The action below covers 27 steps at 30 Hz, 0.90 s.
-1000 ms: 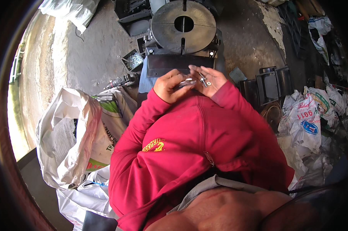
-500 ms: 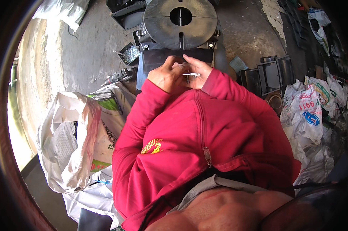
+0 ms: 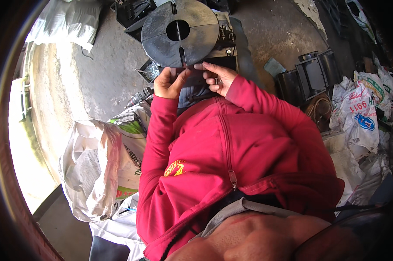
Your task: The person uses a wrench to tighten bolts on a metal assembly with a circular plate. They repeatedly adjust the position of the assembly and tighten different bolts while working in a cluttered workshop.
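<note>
A round grey metal disc with a centre hole and slots lies tilted over a dark stand. My left hand is closed at the disc's near rim, thumb against it beside the front slot. The fingers' far side is hidden under the disc. Just right of that slot, my right hand has thumb and forefinger stretched toward the rim and its other fingers curled. A small shiny bit shows among those curled fingers, too small to name.
Left of the disc stands a small tray of metal fasteners, with a power drill below it. White sacks lie at left, more bags at right. Black metal frames stand on the floor at right.
The disc has shifted left and tilted, baring the stand's right side. My hands, together before, have parted; the left is now at the disc's rim. The view has also shifted somewhat.
</note>
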Each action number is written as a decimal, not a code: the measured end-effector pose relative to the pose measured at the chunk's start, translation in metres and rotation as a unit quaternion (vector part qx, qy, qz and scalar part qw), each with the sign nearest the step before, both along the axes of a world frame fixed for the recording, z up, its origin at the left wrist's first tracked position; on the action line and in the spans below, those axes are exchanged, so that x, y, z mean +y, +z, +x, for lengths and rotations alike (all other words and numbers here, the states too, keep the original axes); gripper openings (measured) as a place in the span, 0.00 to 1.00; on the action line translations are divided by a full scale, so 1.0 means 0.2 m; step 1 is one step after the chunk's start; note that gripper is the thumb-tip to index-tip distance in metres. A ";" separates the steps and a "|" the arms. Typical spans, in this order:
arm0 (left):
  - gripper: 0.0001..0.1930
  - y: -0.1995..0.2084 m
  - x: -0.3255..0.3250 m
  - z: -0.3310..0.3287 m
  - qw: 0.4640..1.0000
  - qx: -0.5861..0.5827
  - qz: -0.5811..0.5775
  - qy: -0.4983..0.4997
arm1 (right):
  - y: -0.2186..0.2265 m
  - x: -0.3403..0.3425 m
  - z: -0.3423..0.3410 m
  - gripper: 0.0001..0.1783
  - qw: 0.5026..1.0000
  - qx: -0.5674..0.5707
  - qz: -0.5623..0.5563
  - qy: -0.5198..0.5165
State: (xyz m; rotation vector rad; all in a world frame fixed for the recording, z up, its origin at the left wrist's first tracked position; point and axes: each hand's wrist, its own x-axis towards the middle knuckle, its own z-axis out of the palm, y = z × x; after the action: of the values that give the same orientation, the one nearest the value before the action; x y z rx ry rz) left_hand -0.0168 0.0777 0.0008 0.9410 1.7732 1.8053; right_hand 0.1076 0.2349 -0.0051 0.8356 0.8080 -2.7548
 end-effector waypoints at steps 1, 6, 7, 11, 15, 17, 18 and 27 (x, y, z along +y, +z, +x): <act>0.11 -0.01 0.03 0.01 0.999 -0.004 0.018 0.030 | 0.00 0.00 -0.01 0.19 0.999 0.012 -0.022 -0.027; 0.17 -0.09 0.07 -0.04 0.982 0.142 -0.044 0.116 | 0.01 0.01 -0.08 0.15 0.996 0.027 -0.033 -0.076; 0.22 -0.13 0.09 -0.05 0.964 0.223 -0.028 0.143 | -0.01 0.01 -0.10 0.15 0.996 0.028 -0.028 -0.084; 0.22 -0.13 0.17 -0.03 0.866 0.453 -0.029 0.210 | -0.02 0.03 -0.10 0.10 0.996 0.022 -0.024 -0.084; 0.15 -0.17 0.16 -0.03 0.841 0.488 -0.055 0.227 | -0.02 0.03 -0.11 0.14 0.997 0.010 -0.015 -0.080; 0.13 -0.17 0.16 -0.01 0.836 0.488 -0.069 0.239 | -0.06 0.02 -0.12 0.18 0.996 0.008 0.003 -0.084; 0.12 -0.16 0.17 0.00 0.835 0.488 -0.072 0.244 | -0.06 0.02 -0.12 0.18 0.997 0.005 0.004 -0.079; 0.12 -0.12 0.17 0.02 0.832 0.522 -0.049 0.181 | -0.02 0.03 -0.11 0.20 0.998 0.003 -0.003 -0.062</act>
State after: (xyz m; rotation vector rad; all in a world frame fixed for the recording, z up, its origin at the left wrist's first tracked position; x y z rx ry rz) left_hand -0.0138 0.1112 -0.0226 1.8774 2.8016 1.4094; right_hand 0.0848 0.2417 -0.0081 0.9067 0.7746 -2.8652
